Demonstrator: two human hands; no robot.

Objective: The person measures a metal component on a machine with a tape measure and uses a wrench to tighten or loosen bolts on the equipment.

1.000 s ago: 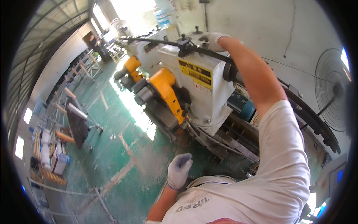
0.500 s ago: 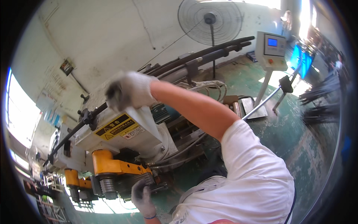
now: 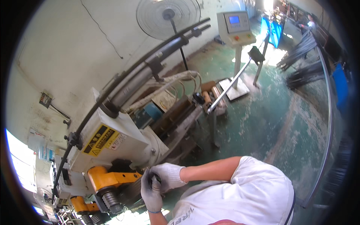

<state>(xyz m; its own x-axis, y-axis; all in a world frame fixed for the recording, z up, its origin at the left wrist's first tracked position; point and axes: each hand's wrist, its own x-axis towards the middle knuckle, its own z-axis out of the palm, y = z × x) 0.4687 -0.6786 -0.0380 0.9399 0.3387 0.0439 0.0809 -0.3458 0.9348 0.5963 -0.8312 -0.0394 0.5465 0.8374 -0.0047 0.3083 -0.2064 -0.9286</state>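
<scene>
My left hand [image 3: 151, 195], in a white knit glove with dark grey fingers, is raised beside the machine's orange arm [image 3: 109, 179]. My right hand [image 3: 169, 174], gloved the same way, meets it at the fingertips. Both hands have curled fingers pressed close together near the right end of the orange arm. Whatever lies between them is hidden by the gloves. Below the orange arm is a ribbed dark metal post [image 3: 111, 200]. Behind my hands stands the pale machine body [image 3: 138, 144] with a yellow and black warning label [image 3: 101, 139].
A long dark rail [image 3: 123, 77] runs along the machine. A silver tube [image 3: 232, 83] slants up to a stand with a black block [image 3: 257, 54]. Beyond are a control panel [image 3: 234, 26], a standing fan [image 3: 168, 15] and bundled dark rods [image 3: 300, 50]. A person [image 3: 311, 24] is far off.
My right hand has come down from above the machine, near the dark rail, to meet my left hand. The view has shifted, so the machine sits lower and further left.
</scene>
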